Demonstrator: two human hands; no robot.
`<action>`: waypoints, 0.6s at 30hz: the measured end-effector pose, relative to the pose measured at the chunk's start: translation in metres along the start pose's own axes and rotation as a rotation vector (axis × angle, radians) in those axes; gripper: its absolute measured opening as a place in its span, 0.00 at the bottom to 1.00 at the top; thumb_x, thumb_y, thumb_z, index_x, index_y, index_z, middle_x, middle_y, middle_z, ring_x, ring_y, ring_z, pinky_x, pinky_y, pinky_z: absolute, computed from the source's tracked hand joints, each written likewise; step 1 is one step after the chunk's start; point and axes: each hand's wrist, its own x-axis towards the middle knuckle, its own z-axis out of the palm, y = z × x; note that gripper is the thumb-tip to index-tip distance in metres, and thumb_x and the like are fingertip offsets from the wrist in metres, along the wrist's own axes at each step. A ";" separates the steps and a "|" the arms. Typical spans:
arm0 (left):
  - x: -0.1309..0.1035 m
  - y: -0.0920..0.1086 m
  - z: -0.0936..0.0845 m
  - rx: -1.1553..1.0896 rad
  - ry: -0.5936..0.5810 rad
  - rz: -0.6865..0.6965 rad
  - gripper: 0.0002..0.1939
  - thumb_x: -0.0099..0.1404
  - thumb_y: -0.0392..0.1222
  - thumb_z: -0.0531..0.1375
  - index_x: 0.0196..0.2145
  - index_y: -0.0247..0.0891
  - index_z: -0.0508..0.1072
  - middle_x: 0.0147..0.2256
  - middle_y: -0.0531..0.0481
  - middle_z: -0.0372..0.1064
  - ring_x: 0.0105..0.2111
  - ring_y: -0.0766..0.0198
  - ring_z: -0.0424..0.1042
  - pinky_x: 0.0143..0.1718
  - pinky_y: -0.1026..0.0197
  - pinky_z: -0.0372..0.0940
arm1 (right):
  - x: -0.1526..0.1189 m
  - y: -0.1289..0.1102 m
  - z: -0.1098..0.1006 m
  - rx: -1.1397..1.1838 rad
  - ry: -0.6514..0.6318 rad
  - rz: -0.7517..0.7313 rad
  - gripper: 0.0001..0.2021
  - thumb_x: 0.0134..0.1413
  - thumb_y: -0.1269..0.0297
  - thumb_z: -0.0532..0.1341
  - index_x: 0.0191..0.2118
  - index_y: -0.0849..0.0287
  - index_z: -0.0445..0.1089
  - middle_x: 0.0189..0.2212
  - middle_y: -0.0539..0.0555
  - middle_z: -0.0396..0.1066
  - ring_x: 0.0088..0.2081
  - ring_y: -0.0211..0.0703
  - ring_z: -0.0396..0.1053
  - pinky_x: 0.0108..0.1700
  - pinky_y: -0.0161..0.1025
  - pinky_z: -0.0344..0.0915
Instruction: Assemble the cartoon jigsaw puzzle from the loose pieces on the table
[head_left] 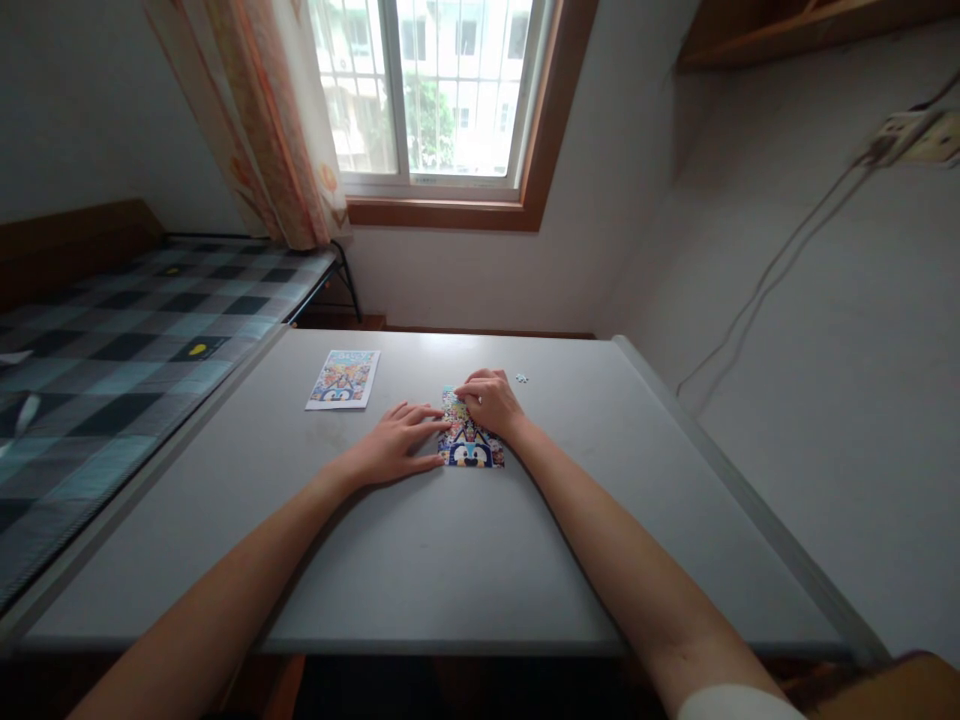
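Observation:
A partly assembled jigsaw puzzle [471,455] lies flat on the grey table, showing a blue cartoon dog face at its near edge. My left hand [394,445] rests flat with fingers spread, its fingertips touching the puzzle's left edge. Over the puzzle's upper right part is my right hand [491,400], its fingers curled together and its fingertips at the top; whatever they pinch is hidden. A few loose pieces [522,378] lie just beyond my right hand. To the left, a printed picture card [343,379] shows a matching dog design.
The grey table [450,560] reaches from the front edge towards the window wall. A bed with a checked cover [150,330] stands on the left beside a curtain [262,120]. On the right wall a cable [765,280] hangs from a socket.

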 end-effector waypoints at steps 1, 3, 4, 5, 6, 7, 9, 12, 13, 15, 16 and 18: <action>0.000 0.000 0.000 0.000 0.003 0.001 0.26 0.65 0.55 0.56 0.59 0.52 0.63 0.57 0.49 0.60 0.58 0.53 0.57 0.62 0.45 0.45 | 0.000 0.000 0.000 0.024 0.019 0.033 0.13 0.50 0.76 0.57 0.30 0.55 0.78 0.29 0.52 0.76 0.39 0.42 0.69 0.51 0.44 0.56; 0.000 -0.001 0.001 0.000 0.009 0.003 0.26 0.65 0.55 0.56 0.59 0.52 0.63 0.57 0.49 0.60 0.58 0.53 0.57 0.62 0.45 0.45 | -0.001 0.001 0.000 0.067 0.075 0.089 0.14 0.49 0.76 0.56 0.34 0.56 0.78 0.28 0.52 0.76 0.38 0.43 0.69 0.51 0.43 0.57; 0.000 -0.001 0.001 -0.002 0.011 0.004 0.26 0.65 0.55 0.56 0.59 0.52 0.63 0.58 0.49 0.60 0.58 0.53 0.57 0.62 0.45 0.45 | -0.001 0.001 0.000 0.079 0.109 0.112 0.15 0.49 0.77 0.55 0.36 0.56 0.78 0.27 0.52 0.76 0.38 0.43 0.69 0.51 0.43 0.58; 0.000 -0.001 0.001 -0.004 0.012 0.005 0.26 0.65 0.55 0.56 0.59 0.52 0.62 0.58 0.49 0.60 0.58 0.53 0.57 0.62 0.46 0.45 | -0.001 0.002 0.000 0.082 0.142 0.130 0.16 0.49 0.77 0.55 0.37 0.56 0.78 0.26 0.52 0.76 0.38 0.44 0.68 0.51 0.44 0.58; 0.000 -0.001 0.001 -0.006 0.012 0.005 0.26 0.65 0.55 0.56 0.59 0.53 0.62 0.58 0.49 0.60 0.58 0.53 0.57 0.62 0.46 0.45 | -0.001 0.002 -0.001 0.079 0.170 0.146 0.17 0.49 0.77 0.54 0.38 0.56 0.78 0.26 0.52 0.76 0.39 0.44 0.68 0.51 0.44 0.59; 0.000 -0.001 0.001 -0.007 0.010 0.005 0.26 0.65 0.55 0.56 0.59 0.53 0.62 0.57 0.49 0.60 0.58 0.53 0.57 0.62 0.46 0.45 | -0.001 0.003 -0.001 0.075 0.188 0.160 0.17 0.49 0.77 0.54 0.38 0.56 0.78 0.26 0.52 0.75 0.39 0.45 0.68 0.51 0.44 0.59; 0.000 0.000 0.000 -0.010 0.006 0.006 0.26 0.65 0.55 0.56 0.59 0.52 0.62 0.57 0.49 0.60 0.58 0.53 0.57 0.62 0.46 0.45 | -0.001 0.003 -0.001 0.070 0.193 0.170 0.16 0.49 0.77 0.54 0.36 0.56 0.78 0.26 0.52 0.75 0.38 0.45 0.68 0.50 0.45 0.60; 0.000 0.000 -0.001 -0.010 0.003 0.008 0.26 0.65 0.55 0.56 0.59 0.52 0.62 0.58 0.49 0.60 0.58 0.53 0.57 0.62 0.46 0.45 | 0.000 0.004 0.000 0.076 0.156 0.134 0.15 0.49 0.77 0.55 0.34 0.56 0.78 0.26 0.52 0.75 0.38 0.45 0.67 0.49 0.44 0.61; 0.000 0.000 -0.001 -0.007 0.003 0.008 0.26 0.65 0.55 0.56 0.59 0.52 0.62 0.58 0.49 0.60 0.58 0.53 0.57 0.62 0.46 0.45 | -0.001 0.004 0.000 0.077 0.144 0.119 0.15 0.49 0.77 0.55 0.34 0.57 0.78 0.26 0.52 0.75 0.38 0.45 0.67 0.49 0.44 0.61; 0.000 0.001 -0.001 -0.003 0.002 0.005 0.26 0.65 0.55 0.56 0.59 0.52 0.62 0.58 0.49 0.60 0.58 0.53 0.57 0.62 0.46 0.46 | -0.001 0.004 0.001 0.070 0.123 0.094 0.15 0.49 0.78 0.55 0.33 0.57 0.78 0.26 0.52 0.75 0.39 0.45 0.67 0.49 0.43 0.61; 0.000 0.001 -0.001 -0.003 0.002 0.003 0.26 0.65 0.55 0.56 0.59 0.52 0.62 0.58 0.48 0.60 0.58 0.53 0.57 0.62 0.45 0.46 | -0.001 0.004 0.002 0.060 0.114 0.085 0.15 0.49 0.77 0.56 0.32 0.56 0.78 0.26 0.52 0.75 0.39 0.45 0.67 0.49 0.43 0.60; 0.000 0.001 -0.001 -0.005 0.000 -0.002 0.25 0.65 0.55 0.56 0.59 0.52 0.63 0.58 0.48 0.60 0.58 0.53 0.57 0.62 0.45 0.45 | -0.001 0.004 0.003 0.030 0.094 0.072 0.14 0.49 0.77 0.56 0.32 0.56 0.78 0.26 0.53 0.75 0.40 0.45 0.67 0.50 0.44 0.60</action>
